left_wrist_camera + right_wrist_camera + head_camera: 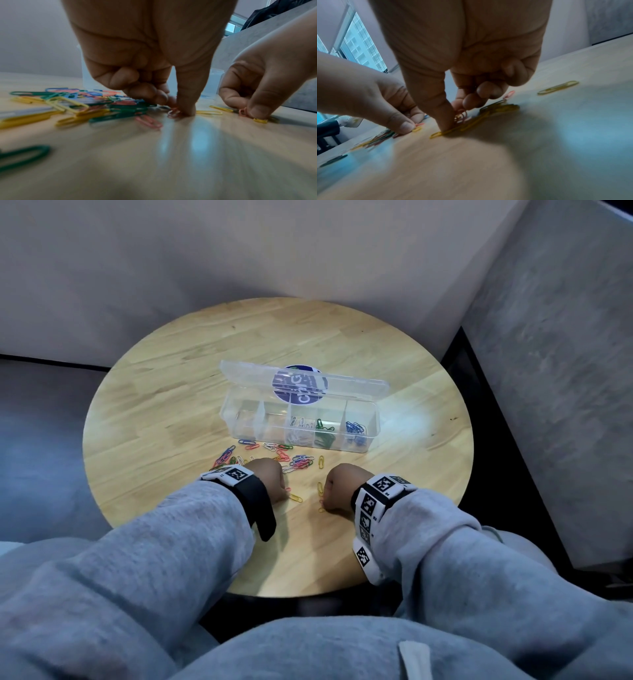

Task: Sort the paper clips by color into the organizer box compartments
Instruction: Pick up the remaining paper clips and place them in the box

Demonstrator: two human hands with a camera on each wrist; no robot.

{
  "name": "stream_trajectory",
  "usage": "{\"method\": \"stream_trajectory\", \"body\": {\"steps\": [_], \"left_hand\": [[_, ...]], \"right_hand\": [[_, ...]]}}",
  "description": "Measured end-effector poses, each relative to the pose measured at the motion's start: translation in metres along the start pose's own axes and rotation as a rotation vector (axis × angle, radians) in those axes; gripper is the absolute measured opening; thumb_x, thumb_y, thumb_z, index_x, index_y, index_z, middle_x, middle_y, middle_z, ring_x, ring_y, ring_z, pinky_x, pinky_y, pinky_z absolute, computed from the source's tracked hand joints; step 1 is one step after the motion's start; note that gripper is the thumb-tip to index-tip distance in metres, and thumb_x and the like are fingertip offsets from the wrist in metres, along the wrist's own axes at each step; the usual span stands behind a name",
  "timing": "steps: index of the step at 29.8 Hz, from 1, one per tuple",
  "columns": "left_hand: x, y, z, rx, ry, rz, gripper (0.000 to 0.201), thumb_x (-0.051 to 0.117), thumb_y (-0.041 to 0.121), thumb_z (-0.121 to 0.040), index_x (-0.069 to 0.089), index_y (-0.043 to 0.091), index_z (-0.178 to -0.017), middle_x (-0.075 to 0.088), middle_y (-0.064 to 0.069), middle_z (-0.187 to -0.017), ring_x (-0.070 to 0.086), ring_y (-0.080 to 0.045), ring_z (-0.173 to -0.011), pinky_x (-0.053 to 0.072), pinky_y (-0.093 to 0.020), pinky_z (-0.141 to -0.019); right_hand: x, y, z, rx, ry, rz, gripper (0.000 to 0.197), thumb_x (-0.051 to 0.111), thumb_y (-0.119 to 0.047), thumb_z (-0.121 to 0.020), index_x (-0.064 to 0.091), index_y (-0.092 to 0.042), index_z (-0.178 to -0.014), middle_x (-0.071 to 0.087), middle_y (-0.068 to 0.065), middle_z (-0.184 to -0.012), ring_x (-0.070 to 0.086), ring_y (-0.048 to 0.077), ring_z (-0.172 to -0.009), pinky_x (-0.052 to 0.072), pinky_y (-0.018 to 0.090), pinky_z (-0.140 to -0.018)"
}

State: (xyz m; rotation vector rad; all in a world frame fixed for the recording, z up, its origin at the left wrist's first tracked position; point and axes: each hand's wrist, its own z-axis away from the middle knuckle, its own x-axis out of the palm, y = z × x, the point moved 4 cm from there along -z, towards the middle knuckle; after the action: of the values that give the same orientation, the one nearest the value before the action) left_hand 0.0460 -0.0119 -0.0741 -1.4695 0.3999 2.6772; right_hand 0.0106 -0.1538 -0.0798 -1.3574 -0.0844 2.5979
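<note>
The clear organizer box [226, 413] stands open mid-table; white [298, 429], green [322, 430] and blue clips [356, 429] lie in separate compartments, and the two left compartments look empty. A mixed pile of loose clips [291, 461] [96, 106] lies in front of it. My left hand [284, 491] [178, 109], fingers curled down, pinches a pink clip [173, 113] on the wood. My right hand [325, 505] [455, 115] holds pink clips [462, 116] between thumb and fingers, its thumb pressing a yellow clip [437, 134].
The round wooden table [171, 392] sits in a corner of grey walls. Single yellow clips [295, 498] [321, 462] [558, 88] lie between and beyond the hands. A green clip [22, 155] lies near the left wrist. The box lid [359, 386] stands up behind the compartments.
</note>
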Motion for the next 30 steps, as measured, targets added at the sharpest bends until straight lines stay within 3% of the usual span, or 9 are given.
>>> {"method": "stream_trajectory", "body": {"steps": [5, 10, 13, 16, 19, 22, 27, 30], "left_hand": [[0.001, -0.001, 0.0, 0.017, -0.013, -0.021, 0.014, 0.063, 0.028, -0.086, 0.063, 0.015, -0.09, 0.065, -0.006, -0.097, 0.051, -0.02, -0.083, 0.036, -0.025, -0.069], [-0.001, 0.001, 0.001, 0.04, -0.021, -0.033, 0.01, 0.062, 0.027, -0.087, 0.062, 0.017, -0.088, 0.057, 0.0, -0.088, 0.05, -0.018, -0.082, 0.035, -0.024, -0.07], [-0.001, 0.001, 0.002, 0.049, -0.034, -0.032, 0.01, 0.061, 0.026, -0.087, 0.057, 0.017, -0.085, 0.057, 0.0, -0.088, 0.05, -0.018, -0.082, 0.035, -0.025, -0.07], [-0.001, 0.0, 0.003, 0.047, -0.03, -0.01, 0.012, 0.063, 0.026, -0.086, 0.056, 0.018, -0.079, 0.057, 0.001, -0.084, 0.051, -0.018, -0.082, 0.036, -0.025, -0.069], [-0.001, -0.002, 0.003, 0.035, -0.03, 0.023, 0.026, 0.067, 0.027, -0.083, 0.05, 0.022, -0.064, 0.053, 0.006, -0.069, 0.052, -0.018, -0.078, 0.036, -0.023, -0.066], [-0.002, -0.002, 0.005, 0.032, -0.045, 0.042, 0.028, 0.068, 0.026, -0.082, 0.05, 0.022, -0.06, 0.055, 0.004, -0.07, 0.052, -0.017, -0.075, 0.036, -0.023, -0.062], [-0.004, -0.002, 0.008, 0.06, -0.055, 0.059, 0.027, 0.066, 0.022, -0.081, 0.052, 0.021, -0.057, 0.054, 0.007, -0.062, 0.052, -0.013, -0.068, 0.035, -0.02, -0.052], [-0.007, -0.006, 0.013, 0.059, -0.018, 0.121, 0.023, 0.067, 0.018, -0.077, 0.055, 0.021, -0.058, 0.055, 0.009, -0.06, 0.052, -0.009, -0.062, 0.035, -0.018, -0.05]], "right_hand": [[0.0, -0.001, 0.001, -0.007, -0.008, 0.018, 0.023, 0.053, -0.019, -0.082, 0.07, -0.008, -0.093, 0.063, 0.006, -0.085, 0.056, 0.022, -0.074, 0.045, 0.024, -0.065], [-0.004, 0.007, 0.012, -0.028, 0.013, -0.089, 0.019, 0.058, -0.015, -0.078, 0.071, -0.007, -0.088, 0.071, 0.01, -0.091, 0.065, 0.023, -0.082, 0.053, 0.028, -0.07], [-0.019, 0.028, 0.017, -0.018, 0.07, -0.386, 0.006, 0.066, -0.014, -0.076, 0.068, -0.014, -0.071, 0.072, 0.005, -0.081, 0.064, 0.019, -0.076, 0.053, 0.028, -0.07], [-0.029, 0.051, 0.02, -0.001, 0.026, -0.746, 0.016, 0.069, -0.007, -0.08, 0.061, -0.012, -0.067, 0.067, 0.006, -0.074, 0.06, 0.019, -0.07, 0.054, 0.029, -0.072], [-0.034, 0.07, 0.023, 0.047, 0.077, -1.176, 0.019, 0.058, 0.008, -0.085, 0.054, -0.008, -0.074, 0.059, 0.012, -0.071, 0.054, 0.02, -0.06, 0.053, 0.021, -0.056], [-0.035, 0.081, 0.025, 0.115, 0.131, -1.397, 0.019, 0.044, 0.01, -0.09, 0.054, -0.004, -0.082, 0.049, 0.011, -0.068, 0.047, 0.018, -0.057, 0.046, 0.018, -0.044], [-0.027, 0.081, 0.023, 0.255, 0.022, -1.335, 0.018, 0.041, 0.001, -0.092, 0.047, -0.005, -0.077, 0.039, 0.008, -0.066, 0.039, 0.015, -0.055, 0.034, 0.021, -0.048], [-0.026, 0.077, 0.017, 0.239, -0.002, -1.096, 0.016, 0.051, -0.008, -0.091, 0.048, -0.008, -0.076, 0.043, 0.007, -0.066, 0.039, 0.017, -0.055, 0.033, 0.026, -0.051]]}}
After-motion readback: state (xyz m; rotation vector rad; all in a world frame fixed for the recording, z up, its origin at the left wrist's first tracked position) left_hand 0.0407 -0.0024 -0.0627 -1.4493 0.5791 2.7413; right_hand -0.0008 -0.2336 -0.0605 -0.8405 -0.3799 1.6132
